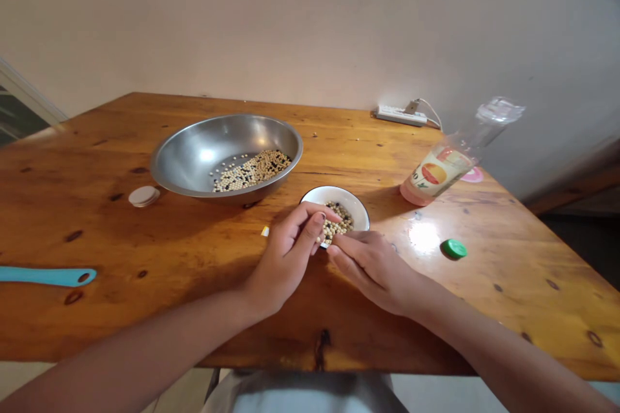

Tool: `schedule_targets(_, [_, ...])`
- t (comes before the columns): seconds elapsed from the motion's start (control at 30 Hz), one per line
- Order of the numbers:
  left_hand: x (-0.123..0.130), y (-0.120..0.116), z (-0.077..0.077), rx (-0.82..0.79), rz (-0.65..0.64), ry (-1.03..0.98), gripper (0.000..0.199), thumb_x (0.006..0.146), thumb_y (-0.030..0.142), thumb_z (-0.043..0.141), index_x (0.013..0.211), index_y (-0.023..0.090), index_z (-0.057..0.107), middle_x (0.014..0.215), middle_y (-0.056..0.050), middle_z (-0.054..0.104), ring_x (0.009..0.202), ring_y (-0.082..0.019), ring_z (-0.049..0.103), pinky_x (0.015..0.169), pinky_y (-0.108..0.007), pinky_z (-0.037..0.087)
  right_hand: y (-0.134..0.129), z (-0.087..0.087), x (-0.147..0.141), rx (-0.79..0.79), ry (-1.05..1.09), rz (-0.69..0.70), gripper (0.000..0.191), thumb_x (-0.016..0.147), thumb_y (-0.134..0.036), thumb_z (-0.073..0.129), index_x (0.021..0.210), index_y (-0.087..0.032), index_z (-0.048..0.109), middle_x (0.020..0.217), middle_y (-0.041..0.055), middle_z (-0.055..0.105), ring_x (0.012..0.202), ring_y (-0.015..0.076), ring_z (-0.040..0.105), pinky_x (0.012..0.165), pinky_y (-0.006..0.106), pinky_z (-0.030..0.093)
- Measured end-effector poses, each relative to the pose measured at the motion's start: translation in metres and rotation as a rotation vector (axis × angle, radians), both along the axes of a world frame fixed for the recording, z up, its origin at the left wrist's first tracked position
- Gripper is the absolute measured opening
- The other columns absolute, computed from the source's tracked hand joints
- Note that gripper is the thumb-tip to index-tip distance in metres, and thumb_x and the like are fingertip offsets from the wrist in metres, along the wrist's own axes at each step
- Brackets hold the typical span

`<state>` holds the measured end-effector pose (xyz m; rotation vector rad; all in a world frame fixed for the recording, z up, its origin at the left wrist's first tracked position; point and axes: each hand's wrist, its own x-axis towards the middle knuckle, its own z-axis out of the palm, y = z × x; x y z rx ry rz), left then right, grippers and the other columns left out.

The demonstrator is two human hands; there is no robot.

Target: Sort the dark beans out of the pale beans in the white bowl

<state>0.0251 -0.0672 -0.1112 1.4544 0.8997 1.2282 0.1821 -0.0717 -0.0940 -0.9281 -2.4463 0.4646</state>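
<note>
The left hand point(285, 258) curls narrow over a small white bowl point(352, 200) of pale beans point(339, 222), and the right hand point(372, 271) pinches narrow at its near edge; whether either holds a bean cannot be told. The bowl sits on the wooden worktop point(97, 232), nearer and right of a steel bowl point(194, 158) holding more beans point(252, 171)

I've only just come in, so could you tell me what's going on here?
Two bare hands, the left hand and right hand, are close together over the near rim of a small white bowl of pale and dark beans. A larger steel bowl holding more beans stands beyond it on the wooden table.
</note>
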Motion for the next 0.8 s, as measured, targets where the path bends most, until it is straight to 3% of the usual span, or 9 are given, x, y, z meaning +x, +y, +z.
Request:
schedule_targets(0.23, [-0.002,-0.002,-0.001,0.030,-0.019,0.006,0.020,0.091,0.035,0.046,0.091,0.022,0.061,0.068,0.003,0.052,0.057,-0.008,0.044,0.054,-0.018,0.037,0.000,-0.001,0.000,-0.005,0.014,-0.006,0.030,0.097,-0.027,0.026,0.074,-0.019,0.043,0.059,-0.0015,0.046,0.053,0.0116,0.039,0.053,0.025,0.030])
schedule_targets(0.4, [-0.002,-0.002,0.003,0.036,-0.054,-0.016,0.026,0.094,0.036,0.039,0.093,0.021,0.061,0.065,0.003,0.048,0.061,-0.009,0.048,0.059,-0.018,0.040,0.000,-0.003,0.001,-0.046,0.105,0.009,0.025,0.097,-0.025,0.028,0.080,-0.019,0.046,0.066,-0.0004,0.054,0.058,0.0113,0.048,0.057,0.022,0.035])
schedule_targets(0.63, [-0.006,0.006,0.005,0.073,0.010,0.099,0.017,0.088,0.032,0.053,0.080,0.018,0.059,0.077,0.002,0.059,0.075,-0.011,0.054,0.070,-0.020,0.042,0.011,-0.010,0.005,0.098,0.178,-0.139,0.033,0.097,-0.028,0.027,0.066,-0.021,0.037,0.051,-0.0048,0.039,0.045,0.0102,0.038,0.047,0.021,0.029])
schedule_targets(0.8, [-0.010,0.012,0.005,0.160,0.046,0.180,0.016,0.084,0.032,0.059,0.077,0.018,0.064,0.075,0.001,0.062,0.071,-0.012,0.055,0.068,-0.022,0.042,0.015,-0.013,0.005,0.158,0.131,-0.163,0.033,0.096,-0.028,0.028,0.066,-0.021,0.039,0.053,-0.0030,0.044,0.047,0.0113,0.044,0.049,0.021,0.032])
